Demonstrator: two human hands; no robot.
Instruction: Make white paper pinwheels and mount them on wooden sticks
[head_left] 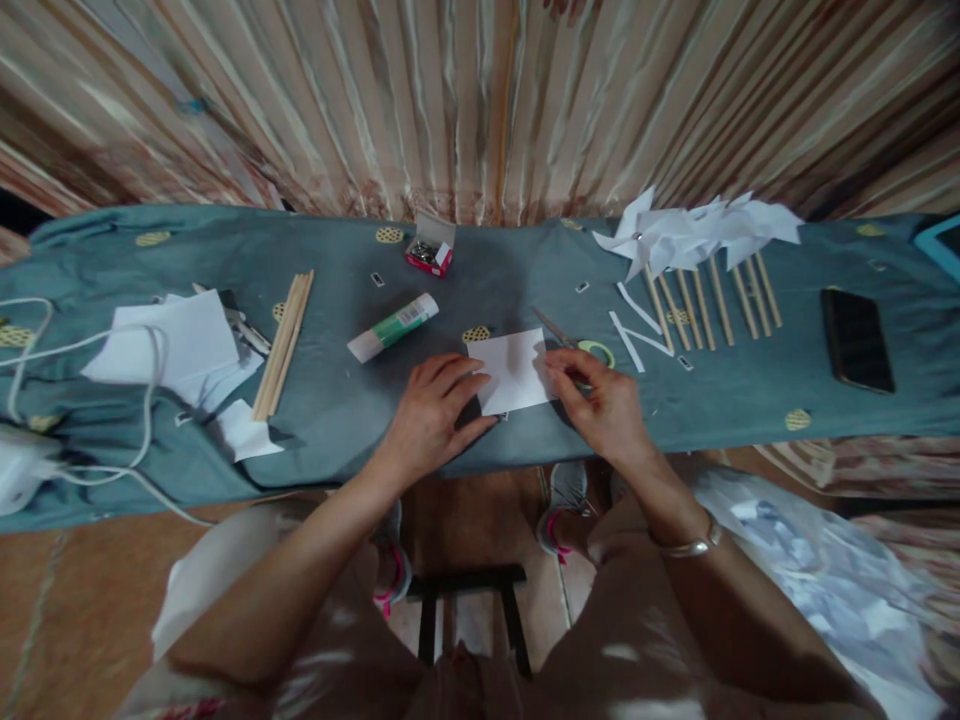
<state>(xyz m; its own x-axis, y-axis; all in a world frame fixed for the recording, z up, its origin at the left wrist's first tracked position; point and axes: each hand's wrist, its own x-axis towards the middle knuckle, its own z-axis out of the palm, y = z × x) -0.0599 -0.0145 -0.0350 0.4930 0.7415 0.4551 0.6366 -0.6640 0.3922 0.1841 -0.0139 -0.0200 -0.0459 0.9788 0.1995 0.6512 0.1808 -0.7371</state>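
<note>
A small white sheet of paper (513, 372) lies on the cloth-covered table before me. My left hand (439, 408) has its fingers apart and touches the sheet's left edge. At the right edge, my right hand (598, 402) pinches the paper between thumb and fingers. Scissors (598, 350) with light green handles lie just beyond the right hand, partly covered by it. Thin white paper strips (627, 341) are to their right. Beyond my left hand is a green and white glue stick (394, 327).
Wooden sticks (283, 345) and a stack of white paper (176, 340) lie left, near a white cable (154, 400). An open red box of metal pins (430, 250) stands at the back. Several paper pinwheels (705, 232) and a phone (857, 340) are right.
</note>
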